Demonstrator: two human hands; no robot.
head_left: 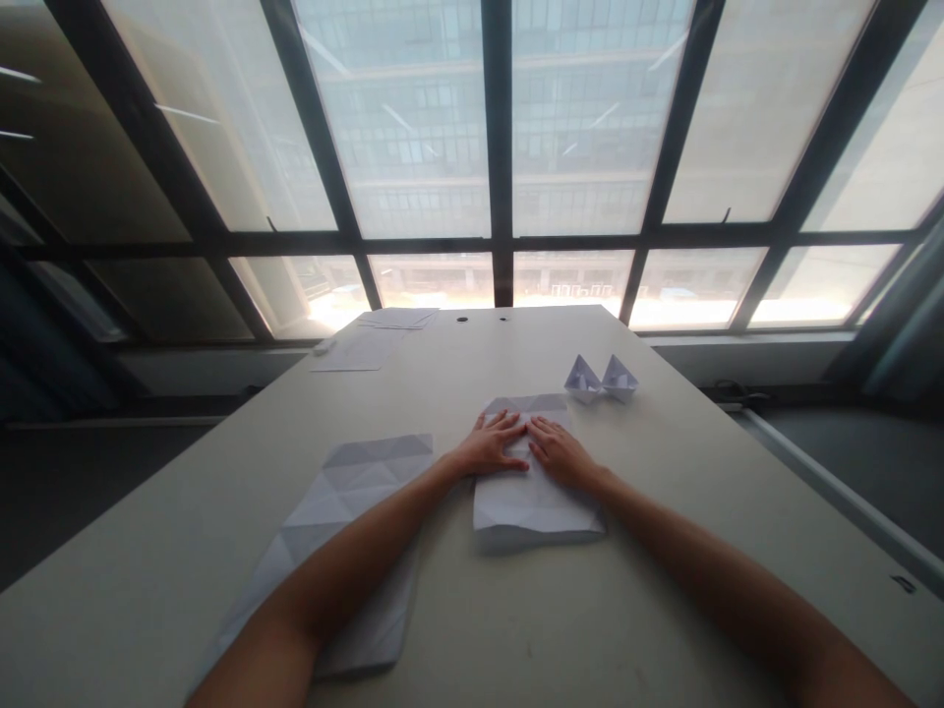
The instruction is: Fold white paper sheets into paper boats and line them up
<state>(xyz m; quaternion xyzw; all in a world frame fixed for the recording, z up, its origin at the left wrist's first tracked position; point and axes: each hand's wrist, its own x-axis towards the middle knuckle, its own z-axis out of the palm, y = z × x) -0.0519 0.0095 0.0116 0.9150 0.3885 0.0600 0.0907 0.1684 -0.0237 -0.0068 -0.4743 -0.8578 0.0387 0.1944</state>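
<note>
A folded sheet of white paper point(535, 506) with crease lines lies on the table in front of me, its near edge lifting slightly. My left hand point(493, 444) rests flat on its upper left part, fingers spread. On the upper right part lies my right hand point(557, 447), palm down with fingers stretched out, its fingertips close to those of the left. Under my left forearm is a larger creased sheet of paper point(354, 501), partly hidden by the arm. Two small folded paper boats point(582, 380) stand side by side beyond my right hand.
The long white table point(487, 629) reaches toward tall windows point(413, 128) with dark frames. Flat white sheets point(358, 349) lie at its far left. A dark round hole point(462, 319) shows near the far edge. Curtains point(51, 344) hang at both sides.
</note>
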